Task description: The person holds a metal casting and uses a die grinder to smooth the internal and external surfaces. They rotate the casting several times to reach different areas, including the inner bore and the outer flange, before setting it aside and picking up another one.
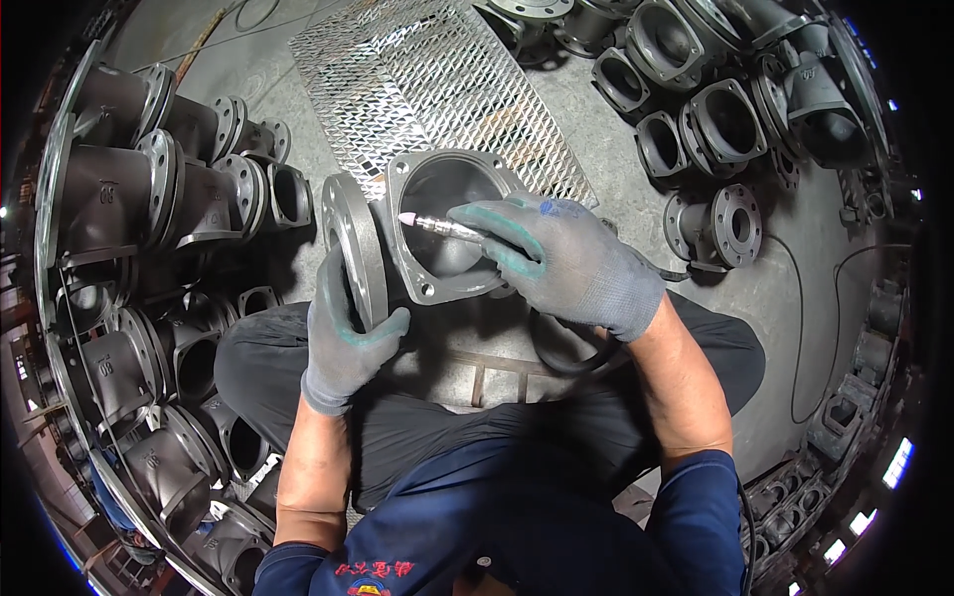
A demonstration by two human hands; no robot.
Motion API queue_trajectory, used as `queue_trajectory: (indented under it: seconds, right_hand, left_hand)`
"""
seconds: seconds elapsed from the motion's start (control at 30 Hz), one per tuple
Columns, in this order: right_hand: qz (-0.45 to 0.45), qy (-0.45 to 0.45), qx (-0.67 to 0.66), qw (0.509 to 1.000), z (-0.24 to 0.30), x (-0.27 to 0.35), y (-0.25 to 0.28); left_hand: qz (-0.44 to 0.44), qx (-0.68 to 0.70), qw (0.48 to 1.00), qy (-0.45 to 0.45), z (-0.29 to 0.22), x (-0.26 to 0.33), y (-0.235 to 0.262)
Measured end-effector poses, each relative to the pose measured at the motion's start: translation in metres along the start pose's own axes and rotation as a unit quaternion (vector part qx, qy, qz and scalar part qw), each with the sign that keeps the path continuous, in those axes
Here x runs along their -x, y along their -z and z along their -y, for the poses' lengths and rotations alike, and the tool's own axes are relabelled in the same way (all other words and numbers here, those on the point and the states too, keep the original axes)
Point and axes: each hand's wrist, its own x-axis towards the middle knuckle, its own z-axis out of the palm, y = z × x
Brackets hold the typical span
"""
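Note:
A grey cast-metal valve body (406, 260) lies in front of me, its square flange and round bore turned upward. My left hand (348, 348), in a grey-green glove, is closed around the lower edge of the round flange (365, 243) on its left side. My right hand (571, 260), gloved the same way, grips a slim silver die grinder (442, 228). The grinder's pink stone tip (406, 218) is at the left rim of the bore; whether it touches the metal I cannot tell. Part of the bore is hidden behind my right hand.
A perforated metal grating (437, 84) lies on the concrete floor beyond the valve body. Stacked castings (109, 199) line the left, and several more castings (730, 119) stand at the far right. A single flanged casting (737, 226) sits nearer, beside a thin black cable (800, 328).

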Motion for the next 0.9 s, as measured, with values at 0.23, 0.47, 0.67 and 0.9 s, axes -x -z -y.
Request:
queue_trajectory:
  seconds: [0.23, 0.47, 0.67, 0.9]
  right_hand:
    - [-0.032, 0.092, 0.004, 0.995, -0.001, 0.009, -0.001]
    - [-0.007, 0.061, -0.011, 0.998, 0.004, 0.016, 0.001]
    - [0.016, 0.054, 0.008, 0.998, 0.002, 0.024, 0.002]
    - [0.006, 0.067, -0.009, 0.998, -0.002, 0.014, -0.002]
  left_hand:
    - [0.016, 0.032, 0.999, 0.009, -0.004, -0.001, 0.0]
    - [0.018, 0.035, 0.999, 0.005, -0.002, -0.001, 0.002]
    - [0.011, 0.021, 1.0, -0.006, -0.005, 0.0, 0.002]
    - [0.007, 0.007, 1.0, -0.009, -0.003, -0.002, 0.001]
